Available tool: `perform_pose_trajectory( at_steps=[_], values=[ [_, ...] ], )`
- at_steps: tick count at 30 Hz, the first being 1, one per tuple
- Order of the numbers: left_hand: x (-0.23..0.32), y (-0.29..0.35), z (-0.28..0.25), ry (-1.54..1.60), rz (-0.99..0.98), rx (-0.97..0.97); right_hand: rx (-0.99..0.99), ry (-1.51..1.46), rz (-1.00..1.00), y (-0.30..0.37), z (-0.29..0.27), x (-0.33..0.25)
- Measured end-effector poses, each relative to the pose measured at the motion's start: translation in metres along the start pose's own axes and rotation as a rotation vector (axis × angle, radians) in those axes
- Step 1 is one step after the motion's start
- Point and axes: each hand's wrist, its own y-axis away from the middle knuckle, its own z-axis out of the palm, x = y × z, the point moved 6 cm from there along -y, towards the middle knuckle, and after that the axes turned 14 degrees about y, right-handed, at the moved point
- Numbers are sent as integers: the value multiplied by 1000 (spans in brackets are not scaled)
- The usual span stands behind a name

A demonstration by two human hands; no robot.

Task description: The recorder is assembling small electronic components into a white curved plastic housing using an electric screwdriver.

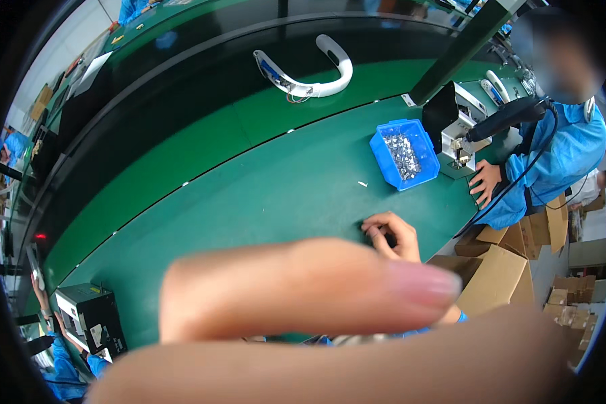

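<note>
Very close and out of focus, my left hand (303, 293) fills the lower middle of the head view. Two of its fingers lie across the picture; the others and whatever they may touch are out of sight. Beyond them, my right hand (395, 234) rests on the green table (249, 195) with its fingers curled in. Its fingertips are closed, and anything between them is too small to make out. A small pale piece (362, 184) lies just past that hand. Further right stands a blue bin (392, 176) with many small metal parts (404, 155).
A white U-shaped device (330, 87) with exposed wires lies at the back. A co-worker's hand (486, 183) rests beside a bench machine (454, 128) at the right. Another black machine (94, 320) stands far left. Cardboard boxes (495, 279) sit below the table's right edge.
</note>
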Motion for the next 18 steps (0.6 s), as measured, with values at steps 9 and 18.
perform_pose_trajectory(
  at_steps=[9,18],
  values=[
    [3,32,-21,167,254,-30,-150,735,-162,-10,4,-22],
    [10,18,20,231,307,386,83,192,-1,1,-26,0]
  ],
)
